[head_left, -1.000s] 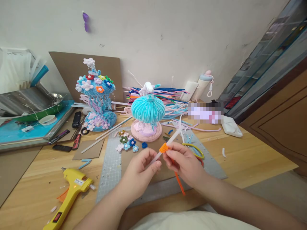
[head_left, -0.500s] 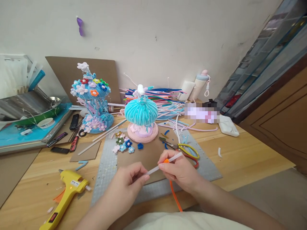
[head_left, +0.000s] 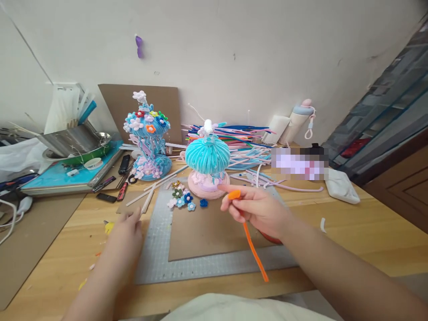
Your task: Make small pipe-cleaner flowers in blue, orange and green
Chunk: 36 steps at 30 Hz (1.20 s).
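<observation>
My right hand pinches an orange pipe cleaner above the brown board; its upper end is bent into a small coil and the tail hangs down. My left hand is at the left, blurred, its fingertips by the near end of a pale translucent stick. Whether it grips the stick is unclear. Ahead stands a turquoise pipe-cleaner dome on a pink round base. Small pipe-cleaner flowers lie to its left. A yellow glue gun is mostly hidden behind my left forearm.
A blue flower-covered pipe-cleaner piece stands at the back left, near a metal pot. Bundled pipe cleaners lie along the wall. Scissors are partly under my right hand. A cutting mat lies beneath the brown board.
My left hand has moved left, away from my right hand. The pale stick has left the right hand, which still holds the orange pipe cleaner. The view has turned slightly left.
</observation>
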{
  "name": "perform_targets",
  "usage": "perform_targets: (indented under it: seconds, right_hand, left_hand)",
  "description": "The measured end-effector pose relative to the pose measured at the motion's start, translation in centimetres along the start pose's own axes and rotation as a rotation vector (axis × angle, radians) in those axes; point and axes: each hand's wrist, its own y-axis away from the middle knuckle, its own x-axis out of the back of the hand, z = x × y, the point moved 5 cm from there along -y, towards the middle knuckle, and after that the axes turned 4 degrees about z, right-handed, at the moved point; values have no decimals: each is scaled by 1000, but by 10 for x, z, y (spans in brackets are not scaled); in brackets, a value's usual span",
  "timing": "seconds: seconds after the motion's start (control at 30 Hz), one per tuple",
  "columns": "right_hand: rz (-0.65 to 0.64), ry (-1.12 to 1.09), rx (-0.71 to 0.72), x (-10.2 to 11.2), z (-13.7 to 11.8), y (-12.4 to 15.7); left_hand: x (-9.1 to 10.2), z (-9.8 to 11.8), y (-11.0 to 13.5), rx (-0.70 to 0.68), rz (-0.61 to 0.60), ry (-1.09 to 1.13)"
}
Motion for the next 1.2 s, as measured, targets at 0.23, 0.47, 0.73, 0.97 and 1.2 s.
perform_targets:
  seconds: [0.23,0.47,0.73,0.97,1.2]
  right_hand:
    - [-412,-149,-368,-25,44,-9]
    - [-620,-364,-526,-22,58,-2]
    - [-55,75,-172,3,34,-5]
    - [-60,137,268,-8,13,6]
    - [33,-103,204,-9,18,8]
  left_hand:
    - [18,63,8,-292,167,237]
    - [1,156,36,-615,-519,973]
    - [-29,132,22,-97,-658,1541]
    - [-44,118,16,344,-693,1751]
    - [-50,118,21,401,-729,1759]
